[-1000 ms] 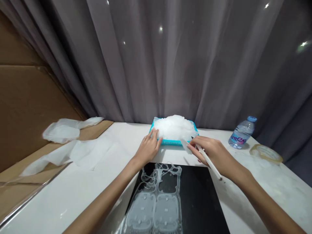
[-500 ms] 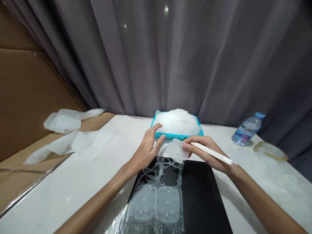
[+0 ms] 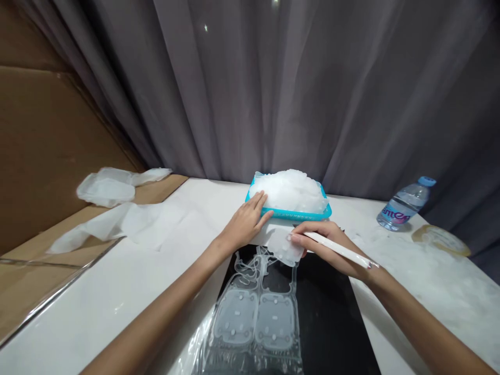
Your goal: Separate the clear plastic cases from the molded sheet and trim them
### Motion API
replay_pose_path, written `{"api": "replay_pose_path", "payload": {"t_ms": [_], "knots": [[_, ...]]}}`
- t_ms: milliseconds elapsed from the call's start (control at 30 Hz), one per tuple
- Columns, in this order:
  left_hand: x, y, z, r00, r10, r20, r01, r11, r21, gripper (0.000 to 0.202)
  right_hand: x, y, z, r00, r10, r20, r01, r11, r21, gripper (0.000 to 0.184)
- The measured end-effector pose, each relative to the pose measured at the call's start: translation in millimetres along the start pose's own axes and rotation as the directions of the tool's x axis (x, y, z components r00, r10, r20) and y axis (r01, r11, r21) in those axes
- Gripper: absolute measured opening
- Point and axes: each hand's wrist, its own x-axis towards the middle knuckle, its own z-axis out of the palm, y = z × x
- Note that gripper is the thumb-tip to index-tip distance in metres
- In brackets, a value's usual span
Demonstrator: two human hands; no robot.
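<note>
My right hand point(image 3: 326, 242) is closed around a slim white pen-like tool point(image 3: 339, 249), its shaft slanting back toward my wrist. Just beyond those fingertips is a thin translucent plastic piece point(image 3: 283, 247); I cannot tell whether they pinch it too. Fingers stretched out, my left hand point(image 3: 246, 221) lies against the near left corner of a blue tray point(image 3: 300, 214). Heaped in that tray are white translucent pieces point(image 3: 289, 190). Closer to me, a clear plastic sheet with moulded rounded panels point(image 3: 275, 320) rests on a black mat point(image 3: 332, 317).
A water bottle point(image 3: 406, 204) and a roll of tape point(image 3: 440, 240) stand to the right, near a spread of translucent film point(image 3: 437, 291). On the left, cardboard point(image 3: 50, 156) carries white wrapping point(image 3: 109, 226) and translucent pieces point(image 3: 107, 186). A grey curtain point(image 3: 250, 94) hangs behind.
My left hand has come in against the tray's corner, its fingers closer together. The plastic piece by my right hand has tipped lower. The whole view has shifted slightly.
</note>
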Motion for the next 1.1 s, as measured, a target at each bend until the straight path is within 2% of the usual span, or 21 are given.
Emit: {"api": "replay_pose_path", "payload": {"t_ms": [167, 267, 367, 433, 500, 533, 567, 667, 767, 900, 1100], "knots": [[4, 6, 9.5, 0.998, -0.027, -0.059, 0.027, 1.000, 0.010, 0.059, -2, -3, -1, 1.000, -0.021, 0.008, 0.022, 0.999, -0.024, 0.025], [-6, 14, 0.7, 0.994, -0.048, -0.093, 0.046, 0.998, -0.031, 0.044, -2, -3, -1, 1.000, -0.019, 0.014, 0.019, 0.999, -0.027, 0.025], [-19, 26, -15.9, 0.990, -0.073, -0.118, 0.059, 0.992, -0.113, 0.035, -1, -1, -1, 1.000, -0.006, 0.022, 0.006, 1.000, -0.002, 0.026], [-33, 37, -27.3, 0.993, -0.075, -0.087, 0.056, 0.979, -0.197, 0.036, -1, -1, 2, 0.999, 0.004, 0.034, -0.005, 0.999, 0.036, 0.027], [-50, 48, -35.2, 0.999, -0.045, 0.031, 0.053, 0.946, -0.321, 0.038, -2, -1, 7, 0.999, 0.018, 0.032, -0.021, 0.997, 0.081, 0.027], [-60, 53, -37.2, 0.986, -0.027, 0.162, 0.104, 0.864, -0.493, 0.037, -2, 0, 11, 0.999, 0.022, 0.023, -0.024, 0.995, 0.092, 0.027], [-70, 57, -37.9, 0.969, -0.016, 0.246, 0.170, 0.766, -0.620, 0.031, -2, 0, 15, 1.000, 0.027, 0.014, -0.028, 0.995, 0.094, 0.027], [-96, 62, -35.3, 0.938, -0.108, 0.328, 0.336, 0.511, -0.791, 0.023, -3, -1, 27, 1.000, 0.030, 0.005, -0.031, 0.996, 0.081, 0.025], [-114, 61, -34.3, 0.913, -0.182, 0.366, 0.409, 0.407, -0.817, 0.023, -5, -4, 34, 0.998, 0.047, 0.045, -0.053, 0.990, 0.128, 0.024], [-123, 60, -42.0, 0.909, -0.202, 0.364, 0.416, 0.443, -0.794, 0.022, -7, -11, 36, 0.994, 0.071, 0.080, -0.082, 0.984, 0.158, 0.022], [-123, 66, -52.7, 0.958, -0.171, 0.229, 0.284, 0.647, -0.707, 0.021, -8, -12, 31, 0.994, 0.071, 0.083, -0.078, 0.993, 0.088, 0.020]]}}
